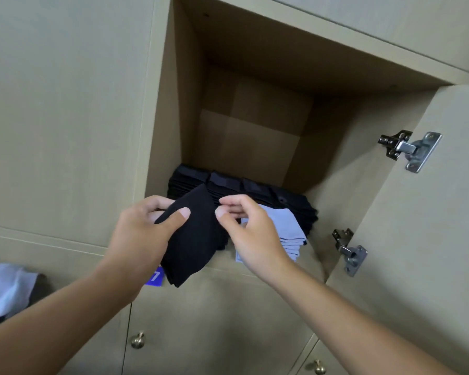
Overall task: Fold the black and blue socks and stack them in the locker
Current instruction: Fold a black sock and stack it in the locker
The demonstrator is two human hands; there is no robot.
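At the locker's front edge, left hand grips a black sock, right hand pinching air; it could slip unfolded.

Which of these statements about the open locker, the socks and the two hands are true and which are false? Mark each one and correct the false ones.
1. The left hand grips a black sock. True.
2. The locker door is closed. False: it stands open, hinges showing.
3. A stack of blue socks lies in the locker, right of the black sock. True.
4. The right hand holds a blue sock. False: its fingers are at the black sock's edge.
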